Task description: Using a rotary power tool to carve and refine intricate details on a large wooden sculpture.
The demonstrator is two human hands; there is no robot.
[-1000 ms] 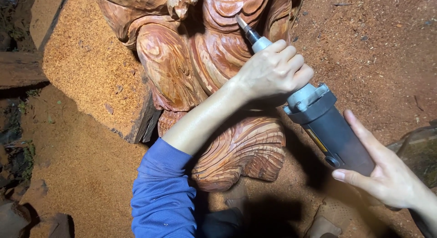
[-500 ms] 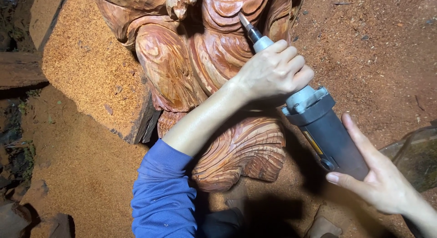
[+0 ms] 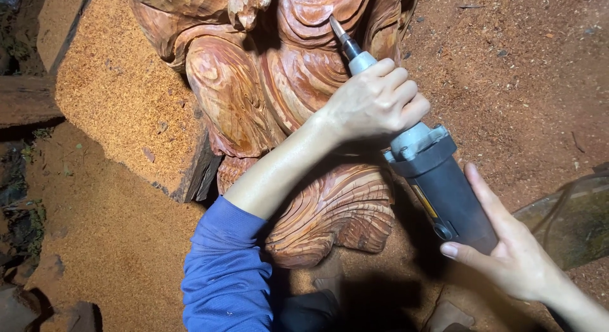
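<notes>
Both hands make the grip on one grinder (image 3: 438, 179). The left hand (image 3: 377, 103), reaching in on a blue sleeve (image 3: 225, 275) from 7 o'clock, is clenched around the slim silver neck near the front. The right hand (image 3: 507, 256), coming from 4 o'clock, wraps the rear of the dark grey body, its thumb laid along the underside.

The grinder's long axis runs from about 5 o'clock up to 11 o'clock. Its pointed bit (image 3: 336, 26) sticks out past the left hand toward 11 o'clock and appears to meet the carving (image 3: 285, 116) at a fold high in the middle; whether the tip actually touches the wood cannot be told for certain. So the working spot lies up and slightly left of the left hand, which is much the nearer of the two; the right hand sits well back at the tail.

The carving is reddish-brown wood with strong grain, cut into flowing folds and ridged, shell-like layers lower down. It lies across the upper centre, with its ribbed base at 6 o'clock under the forearm. Sawdust (image 3: 120, 103) covers a slab at 9 o'clock, and reddish ground (image 3: 520, 72) spreads at 2 o'clock.
</notes>
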